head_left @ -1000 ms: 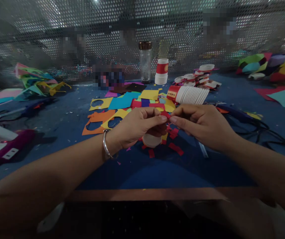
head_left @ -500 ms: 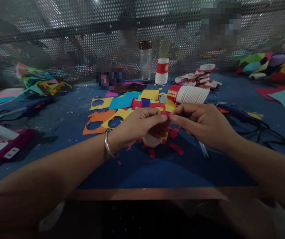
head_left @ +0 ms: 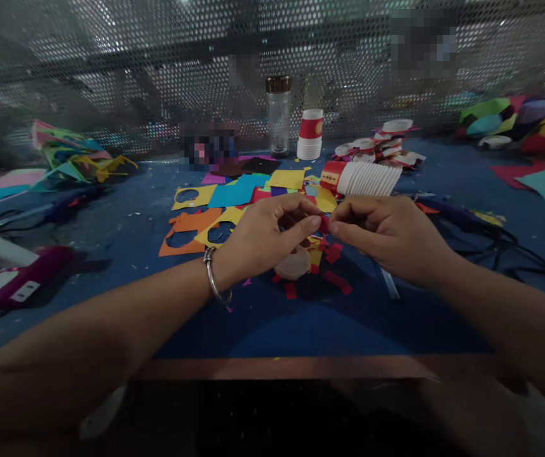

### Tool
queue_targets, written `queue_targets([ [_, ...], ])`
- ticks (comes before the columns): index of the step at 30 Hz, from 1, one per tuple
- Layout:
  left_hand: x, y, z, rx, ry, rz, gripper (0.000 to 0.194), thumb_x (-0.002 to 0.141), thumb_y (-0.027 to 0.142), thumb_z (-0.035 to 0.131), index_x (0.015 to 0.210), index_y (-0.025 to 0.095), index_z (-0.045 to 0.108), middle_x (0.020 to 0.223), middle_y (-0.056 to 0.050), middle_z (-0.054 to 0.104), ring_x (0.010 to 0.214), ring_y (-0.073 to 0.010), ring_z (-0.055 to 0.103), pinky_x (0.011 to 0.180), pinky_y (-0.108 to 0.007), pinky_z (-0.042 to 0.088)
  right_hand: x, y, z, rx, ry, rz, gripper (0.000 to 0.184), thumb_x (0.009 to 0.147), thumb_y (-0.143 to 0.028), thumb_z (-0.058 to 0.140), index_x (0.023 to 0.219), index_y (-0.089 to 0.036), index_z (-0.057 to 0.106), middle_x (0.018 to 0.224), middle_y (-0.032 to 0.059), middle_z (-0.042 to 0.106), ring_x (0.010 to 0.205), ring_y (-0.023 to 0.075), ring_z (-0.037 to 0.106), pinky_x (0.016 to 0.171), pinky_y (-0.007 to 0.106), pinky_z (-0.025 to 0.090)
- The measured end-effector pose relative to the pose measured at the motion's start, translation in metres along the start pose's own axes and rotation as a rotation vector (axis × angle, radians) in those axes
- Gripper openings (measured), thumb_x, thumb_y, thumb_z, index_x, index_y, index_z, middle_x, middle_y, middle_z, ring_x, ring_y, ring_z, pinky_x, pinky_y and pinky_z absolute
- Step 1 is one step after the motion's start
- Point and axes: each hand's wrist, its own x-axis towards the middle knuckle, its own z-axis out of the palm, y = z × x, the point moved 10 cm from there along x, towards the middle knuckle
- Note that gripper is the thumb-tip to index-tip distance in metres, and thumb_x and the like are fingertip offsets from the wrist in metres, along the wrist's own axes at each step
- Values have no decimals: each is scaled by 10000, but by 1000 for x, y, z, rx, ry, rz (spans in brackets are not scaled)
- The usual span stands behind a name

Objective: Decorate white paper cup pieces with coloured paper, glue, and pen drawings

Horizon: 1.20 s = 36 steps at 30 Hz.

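Observation:
Between my two hands, close above the table, is a small piece of red paper (head_left: 324,224). My left hand (head_left: 279,231), with a silver bangle at the wrist, pinches its left side between thumb and fingers. The thumb and forefinger of my right hand (head_left: 380,231) close on its other side. Below my left hand sits a round pale disc, perhaps a cup base (head_left: 293,263), partly covered by the fingers. Red paper strips (head_left: 338,282) lie scattered around it, some next to a bit of yellow paper.
Coloured paper sheets (head_left: 237,192), some with round holes, lie beyond my hands. A row of paper cups (head_left: 368,178) lies behind my right hand. Farther back stand a glass bottle (head_left: 279,120) and a cup stack (head_left: 310,134). A purple power strip (head_left: 29,279) lies left; black cables run right.
My left hand has lifted slightly and turned, its fingers more arched, showing more of the round disc below. My right hand has barely moved; both still pinch the red paper.

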Motion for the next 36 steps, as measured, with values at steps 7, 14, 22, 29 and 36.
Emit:
queue_targets([
  [7, -2, 12, -6, 89, 45, 123, 96, 912, 241, 681, 917, 163, 737, 799, -5, 763, 694, -103, 696, 629, -195, 534, 0, 3, 0, 3, -17, 18, 163, 863, -270, 620, 712, -208, 632, 518, -73, 405, 471, 85, 297, 478, 285, 223],
  [14, -7, 24, -17, 273, 164, 257, 89, 920, 262, 727, 920, 212, 801, 851, -19, 773, 771, -122, 682, 647, -227, 521, 0, 10, -1, 12, -9, 74, 147, 861, -268, 614, 728, -207, 631, 552, -56, 479, 481, 89, 413, 479, 271, 276],
  [22, -21, 49, -14, 406, 204, 495, 95, 935, 211, 710, 957, 214, 802, 938, -42, 758, 861, -145, 691, 742, -266, 549, 0, 12, -2, 3, 1, 100, 126, 845, -230, 604, 725, -208, 637, 519, -66, 449, 452, 80, 363, 472, 276, 246],
  [29, 0, 7, -16, 49, 101, 89, 119, 916, 272, 702, 926, 160, 740, 857, -18, 776, 594, -103, 701, 548, -206, 531, 0, 13, -5, 28, 31, 132, 157, 864, -237, 613, 709, -211, 617, 522, -59, 464, 466, 95, 407, 470, 271, 288],
  [36, 4, -5, -6, 98, 28, 15, 102, 892, 221, 705, 965, 156, 732, 838, -10, 779, 586, -95, 688, 560, -199, 531, 2, 24, -12, -75, 43, 188, 203, 827, -229, 622, 628, -214, 585, 501, -63, 410, 463, 90, 336, 483, 285, 262],
])
